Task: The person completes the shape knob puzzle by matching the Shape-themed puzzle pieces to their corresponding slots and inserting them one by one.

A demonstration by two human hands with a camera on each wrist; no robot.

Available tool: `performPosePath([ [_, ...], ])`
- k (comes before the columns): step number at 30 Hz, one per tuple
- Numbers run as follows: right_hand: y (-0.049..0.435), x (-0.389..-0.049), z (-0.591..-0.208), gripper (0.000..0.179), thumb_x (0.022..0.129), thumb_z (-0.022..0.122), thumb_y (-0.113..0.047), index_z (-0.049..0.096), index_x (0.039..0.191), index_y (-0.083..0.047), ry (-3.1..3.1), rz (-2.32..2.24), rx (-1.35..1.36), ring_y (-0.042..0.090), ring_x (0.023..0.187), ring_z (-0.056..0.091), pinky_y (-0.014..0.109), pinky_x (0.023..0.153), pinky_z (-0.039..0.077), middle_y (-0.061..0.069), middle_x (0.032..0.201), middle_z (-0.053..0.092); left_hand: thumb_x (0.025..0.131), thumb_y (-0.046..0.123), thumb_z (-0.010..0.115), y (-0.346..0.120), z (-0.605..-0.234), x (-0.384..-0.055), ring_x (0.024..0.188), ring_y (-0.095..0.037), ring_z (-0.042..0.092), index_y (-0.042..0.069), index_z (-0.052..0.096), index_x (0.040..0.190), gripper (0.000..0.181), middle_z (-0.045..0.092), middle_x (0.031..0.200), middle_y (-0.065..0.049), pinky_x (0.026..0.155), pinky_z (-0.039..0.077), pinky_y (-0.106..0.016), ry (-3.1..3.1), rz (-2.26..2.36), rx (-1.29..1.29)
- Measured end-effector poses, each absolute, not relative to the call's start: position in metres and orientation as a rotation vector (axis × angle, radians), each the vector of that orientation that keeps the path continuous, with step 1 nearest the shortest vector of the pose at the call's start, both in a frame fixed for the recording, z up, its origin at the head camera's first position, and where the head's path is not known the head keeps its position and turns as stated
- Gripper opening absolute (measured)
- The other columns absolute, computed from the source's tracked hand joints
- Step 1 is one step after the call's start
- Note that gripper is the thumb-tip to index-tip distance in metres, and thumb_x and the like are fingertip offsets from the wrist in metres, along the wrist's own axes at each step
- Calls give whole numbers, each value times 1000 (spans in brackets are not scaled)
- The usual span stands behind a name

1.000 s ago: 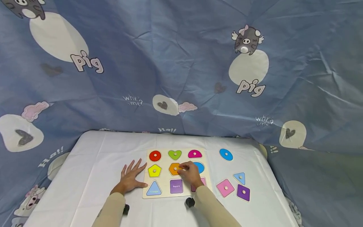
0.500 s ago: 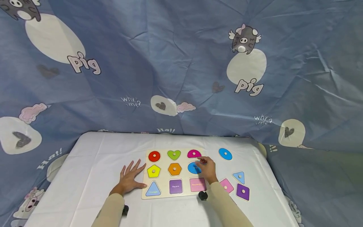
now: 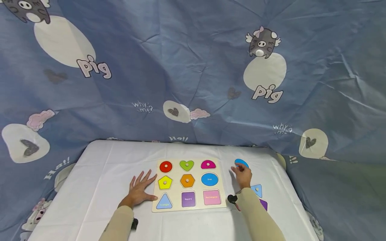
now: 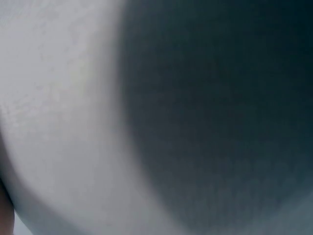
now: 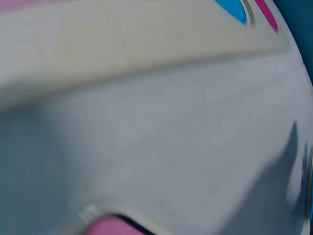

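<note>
The blue oval piece (image 3: 242, 161) lies toward the far right corner of the white surface (image 3: 120, 164), beyond the right edge of the puzzle board (image 3: 198, 187) and well apart from it. Its face is a flat, bright blue with a smooth, rounded outline. The right hand (image 3: 243, 178) covers the near part, yet the visible far rim slants from the far left toward the near right, and the long axis seems to follow that line. The right hand's fingers are bent over the piece; whether they pinch it cannot be told.

The left hand (image 3: 139, 191) has its fingers spread apart and holds nothing, with fingertip and thumb tip at the board's left edge.

The board is a pale rectangle, its long axis running left to right, roughly along the surface's far edge. A red circle, green heart, magenta half-disc, yellow pentagon and orange hexagon sit in it, each with a small knob. The heart's tip points to the board's near edge. The oval recess (image 3: 209, 180), printed in blue, lies lengthwise left to right beside the board's right edge.

Nearer the surface's right edge, a blue triangle piece (image 3: 257, 190) and a purple piece (image 3: 264, 204) are partly hidden by the sleeve (image 3: 257, 214).
</note>
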State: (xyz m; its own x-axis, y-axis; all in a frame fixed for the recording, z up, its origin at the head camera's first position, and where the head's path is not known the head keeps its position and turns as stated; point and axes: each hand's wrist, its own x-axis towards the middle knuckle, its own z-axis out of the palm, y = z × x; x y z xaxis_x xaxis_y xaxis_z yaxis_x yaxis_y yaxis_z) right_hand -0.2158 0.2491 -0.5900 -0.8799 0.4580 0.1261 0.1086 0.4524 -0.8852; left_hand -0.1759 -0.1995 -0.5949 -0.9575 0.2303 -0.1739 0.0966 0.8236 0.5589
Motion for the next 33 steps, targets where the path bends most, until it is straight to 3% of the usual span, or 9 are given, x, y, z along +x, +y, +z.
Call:
performPosePath([
  [4,263,-217,-590,31,81,76,-7,68,108,5,-2328,1412,-581,11,72,48,16,61,40,7,80,59,61,40,87,-199,-594,-178,145,-40,1,16,41,147,100,17,160,-15,113,-11,-59,2765,837,261],
  [15,284,-225,-583,36,83,73,-9,65,115,6,-2403,1338,-781,21,81,51,30,72,44,12,86,60,62,39,87,-198,-590,-188,145,-39,2,17,41,147,98,18,160,-13,113,-11,-59,2768,824,276],
  [20,284,-231,-584,35,86,71,-17,67,116,1,-2480,1331,-901,33,98,57,46,89,45,20,105,66,63,39,87,-199,-592,-188,146,-38,3,18,41,147,98,19,160,-12,114,-10,-58,2767,803,268],
  [24,281,-232,-582,34,87,70,-22,70,113,-2,-2534,1232,-981,43,114,53,56,101,36,22,121,63,61,39,88,-200,-593,-189,146,-38,3,18,42,146,99,19,160,-11,114,-9,-58,2764,800,273],
  [33,274,-240,-584,29,89,67,-20,70,111,-2,-2565,1144,-963,44,112,52,56,98,34,22,117,65,61,39,88,-207,-592,-198,146,-38,3,19,42,147,99,18,160,-10,114,-10,-57,2770,790,282],
])
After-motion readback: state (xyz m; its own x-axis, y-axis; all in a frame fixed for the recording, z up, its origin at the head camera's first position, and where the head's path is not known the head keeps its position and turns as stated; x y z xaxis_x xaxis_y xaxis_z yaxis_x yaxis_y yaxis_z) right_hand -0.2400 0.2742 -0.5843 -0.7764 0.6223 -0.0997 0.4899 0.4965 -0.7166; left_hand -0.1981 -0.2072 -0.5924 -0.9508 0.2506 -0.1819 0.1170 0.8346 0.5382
